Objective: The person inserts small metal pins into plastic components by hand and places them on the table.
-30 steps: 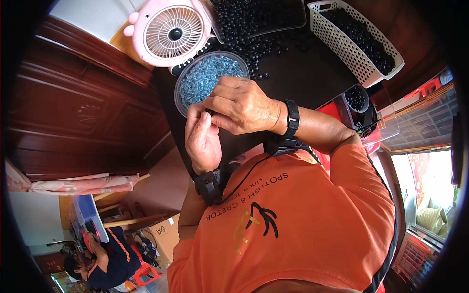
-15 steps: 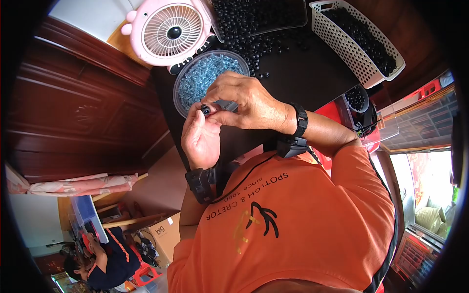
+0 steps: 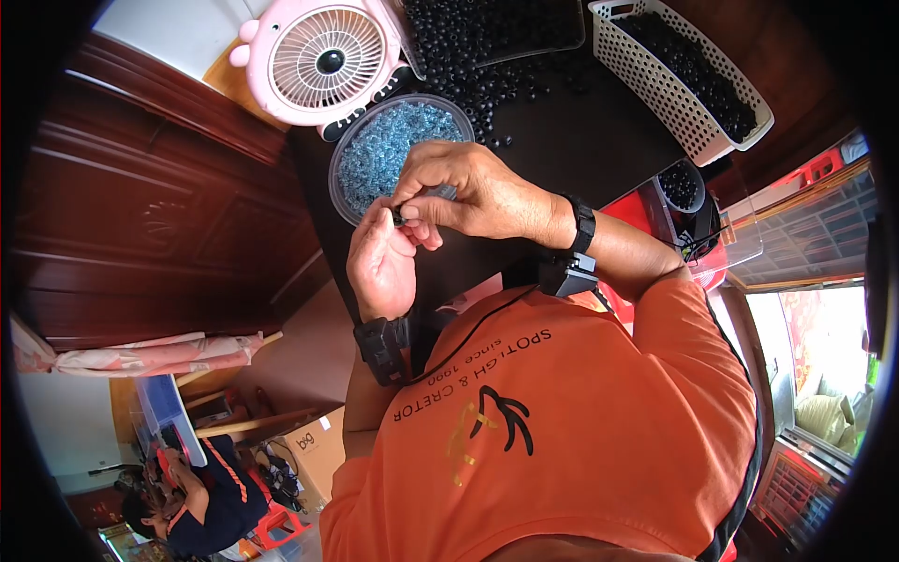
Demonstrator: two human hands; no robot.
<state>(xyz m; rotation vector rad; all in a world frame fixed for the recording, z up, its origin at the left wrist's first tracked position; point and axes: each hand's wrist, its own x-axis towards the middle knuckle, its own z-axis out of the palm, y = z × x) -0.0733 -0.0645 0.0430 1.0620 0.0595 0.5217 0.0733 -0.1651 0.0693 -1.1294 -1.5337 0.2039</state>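
Black piece [image 3: 400,216] in hands [image 3: 482,199], near table edge [image 3: 336,242].

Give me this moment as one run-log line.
left hand: holding small black piece | right hand: pinching same piece | near hands: tub, blue pieces inside | tabletop: loose black beads | upper right: white basket

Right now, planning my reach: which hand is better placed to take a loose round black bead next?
Probably your right hand: nearer the loose round black beads; your left hand sits closer to the orange shirt. Both seemingly touch a small dark piece.
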